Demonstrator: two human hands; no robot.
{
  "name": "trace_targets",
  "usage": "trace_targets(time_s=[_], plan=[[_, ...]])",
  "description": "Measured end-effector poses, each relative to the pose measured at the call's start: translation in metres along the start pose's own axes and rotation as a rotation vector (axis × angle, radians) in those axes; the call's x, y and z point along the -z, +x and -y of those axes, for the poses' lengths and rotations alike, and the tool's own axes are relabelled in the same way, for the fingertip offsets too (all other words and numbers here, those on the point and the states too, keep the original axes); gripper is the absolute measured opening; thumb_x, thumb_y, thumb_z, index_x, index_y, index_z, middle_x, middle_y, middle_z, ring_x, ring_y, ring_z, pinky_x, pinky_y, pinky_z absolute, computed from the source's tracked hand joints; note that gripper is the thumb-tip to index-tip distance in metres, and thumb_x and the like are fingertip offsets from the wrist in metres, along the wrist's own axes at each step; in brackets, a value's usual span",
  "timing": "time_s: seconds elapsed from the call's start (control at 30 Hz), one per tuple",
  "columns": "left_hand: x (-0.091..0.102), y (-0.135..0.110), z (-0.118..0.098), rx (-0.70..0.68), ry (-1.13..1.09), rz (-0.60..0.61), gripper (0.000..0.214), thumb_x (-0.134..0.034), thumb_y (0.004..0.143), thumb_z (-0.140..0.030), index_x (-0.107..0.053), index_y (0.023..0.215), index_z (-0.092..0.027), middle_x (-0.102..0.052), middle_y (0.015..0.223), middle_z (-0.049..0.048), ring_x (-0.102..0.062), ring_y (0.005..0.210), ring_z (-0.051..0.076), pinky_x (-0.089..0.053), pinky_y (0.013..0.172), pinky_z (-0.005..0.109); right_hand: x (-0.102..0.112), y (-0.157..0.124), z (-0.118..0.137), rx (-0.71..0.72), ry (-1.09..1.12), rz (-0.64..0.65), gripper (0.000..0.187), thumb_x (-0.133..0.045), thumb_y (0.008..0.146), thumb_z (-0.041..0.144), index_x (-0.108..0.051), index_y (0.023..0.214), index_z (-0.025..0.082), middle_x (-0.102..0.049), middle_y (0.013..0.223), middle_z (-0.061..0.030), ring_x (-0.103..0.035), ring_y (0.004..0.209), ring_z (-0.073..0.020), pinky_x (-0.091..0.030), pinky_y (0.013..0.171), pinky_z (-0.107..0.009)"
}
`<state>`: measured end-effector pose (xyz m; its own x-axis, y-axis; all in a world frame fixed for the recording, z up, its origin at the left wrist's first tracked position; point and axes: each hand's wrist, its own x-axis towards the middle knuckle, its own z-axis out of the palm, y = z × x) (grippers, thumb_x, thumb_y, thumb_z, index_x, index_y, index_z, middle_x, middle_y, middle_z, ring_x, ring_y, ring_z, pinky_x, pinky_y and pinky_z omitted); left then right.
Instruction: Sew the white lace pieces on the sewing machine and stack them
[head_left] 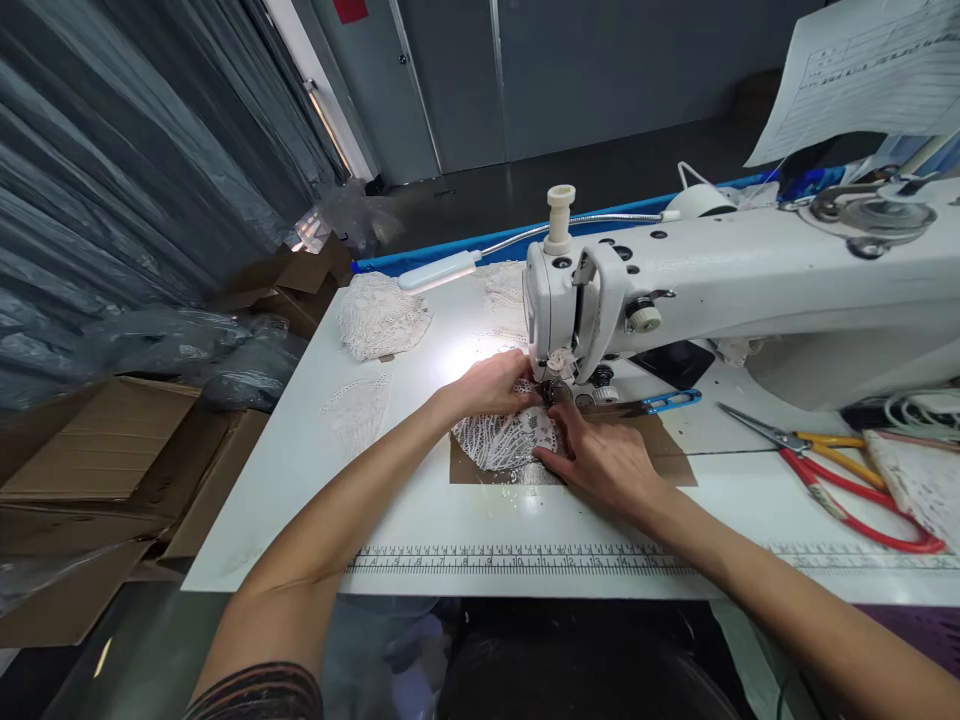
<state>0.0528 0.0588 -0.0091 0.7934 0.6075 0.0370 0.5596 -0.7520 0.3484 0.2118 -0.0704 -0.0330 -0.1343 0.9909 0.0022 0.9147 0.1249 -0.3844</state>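
A piece of white lace [504,440] lies under the needle of a white sewing machine [720,290]. My left hand [491,385] rests on the lace just left of the presser foot, fingers curled down onto the fabric. On the right side my right hand [596,455] presses the lace edge flat with fingers together, close to the needle. Both hands hold the lace against the machine bed.
A pile of lace pieces [382,315] sits at the far left of the white table [315,500]. Red-handled scissors [840,485] and blue snips [660,403] lie to the right. A ruler strip [525,558] runs along the front edge. Cardboard boxes [112,470] stand left of the table.
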Motion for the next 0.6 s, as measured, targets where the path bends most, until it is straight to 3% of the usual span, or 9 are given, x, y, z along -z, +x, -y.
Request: trace_targets(time_s=[0.07, 0.17, 0.27, 0.33, 0.47, 0.6], plan=[[-0.008, -0.006, 0.001, -0.032, 0.083, -0.173, 0.030, -0.067, 0.082, -0.036, -0.063, 0.104, -0.017, -0.064, 0.099, 0.0079, -0.061, 0.083, 0.021, -0.048, 0.064, 0.029, -0.003, -0.003, -0.002, 0.099, -0.114, -0.049, 0.038, -0.050, 0.090, 0.043, -0.057, 0.119, 0.020, -0.067, 0.100, -0.0133, -0.063, 0.079, -0.0270, -0.038, 0.055, -0.032], [-0.013, -0.030, -0.001, -0.152, 0.200, -0.364, 0.019, -0.055, 0.091, -0.033, -0.062, 0.094, -0.015, -0.064, 0.098, 0.0096, -0.060, 0.083, 0.020, -0.049, 0.070, 0.034, -0.008, -0.007, -0.006, 0.153, -0.168, -0.104, 0.036, -0.043, 0.094, 0.043, -0.059, 0.119, 0.024, -0.064, 0.108, -0.0134, -0.062, 0.082, -0.0251, -0.038, 0.056, -0.030], [-0.015, -0.057, -0.007, -0.409, 0.138, -0.243, 0.018, -0.055, 0.091, -0.032, -0.062, 0.096, -0.017, -0.065, 0.098, 0.0076, -0.061, 0.087, 0.019, -0.051, 0.075, 0.033, -0.010, -0.006, -0.010, 0.183, -0.161, -0.099, 0.036, -0.040, 0.095, 0.038, -0.060, 0.122, 0.023, -0.063, 0.104, -0.0131, -0.060, 0.080, -0.0236, -0.040, 0.058, -0.030], [-0.020, -0.069, -0.011, -0.484, 0.118, -0.153, 0.015, -0.053, 0.092, -0.027, -0.062, 0.099, -0.017, -0.066, 0.102, 0.0074, -0.062, 0.088, 0.018, -0.051, 0.077, 0.031, -0.007, -0.004, -0.014, 0.213, -0.133, -0.075, 0.037, -0.037, 0.095, 0.030, -0.059, 0.124, 0.023, -0.063, 0.103, -0.0123, -0.060, 0.081, -0.0230, -0.042, 0.061, -0.031], [-0.037, -0.069, -0.016, -0.405, 0.248, -0.216, 0.022, -0.041, 0.097, -0.015, -0.061, 0.086, -0.015, -0.066, 0.086, 0.0064, -0.058, 0.071, 0.015, -0.049, 0.067, 0.027, -0.003, 0.000, -0.018, 0.262, -0.080, -0.029, 0.041, -0.036, 0.091, 0.021, -0.059, 0.126, 0.020, -0.065, 0.104, -0.0128, -0.061, 0.087, -0.0240, -0.047, 0.071, -0.034], [-0.046, -0.063, -0.022, -0.395, 0.238, -0.301, 0.020, -0.045, 0.099, -0.022, -0.060, 0.090, -0.013, -0.066, 0.088, 0.0077, -0.058, 0.075, 0.016, -0.048, 0.071, 0.030, -0.001, 0.000, -0.019, 0.243, -0.041, -0.001, 0.045, -0.037, 0.091, 0.021, -0.057, 0.131, 0.019, -0.065, 0.107, -0.0134, -0.061, 0.092, -0.0249, -0.048, 0.078, -0.037]])
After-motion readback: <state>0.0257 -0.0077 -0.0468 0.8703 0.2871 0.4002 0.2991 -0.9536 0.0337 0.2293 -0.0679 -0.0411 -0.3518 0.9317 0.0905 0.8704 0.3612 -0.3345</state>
